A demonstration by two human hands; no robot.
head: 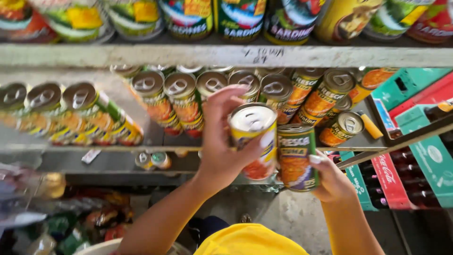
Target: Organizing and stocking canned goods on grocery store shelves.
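Two cans sit side by side, the yellow-labelled can (pixel 255 139) gripped in the left hand (pixel 222 148), the green-labelled can (pixel 296 156) in the right hand (pixel 332 182).

My left hand (pixel 222 141) is covering part of the yellow can (pixel 255 139); my right hand (pixel 330 182) is mostly hiding behind the green can (pixel 296 156). Top-shelf cans (pixel 236 19) are getting cropped, and the bagged goods (pixel 56 217) below are blurring.

Rows of cans (pixel 184 97) crowd the middle shelf (pixel 113 148); its front right corner lies open.
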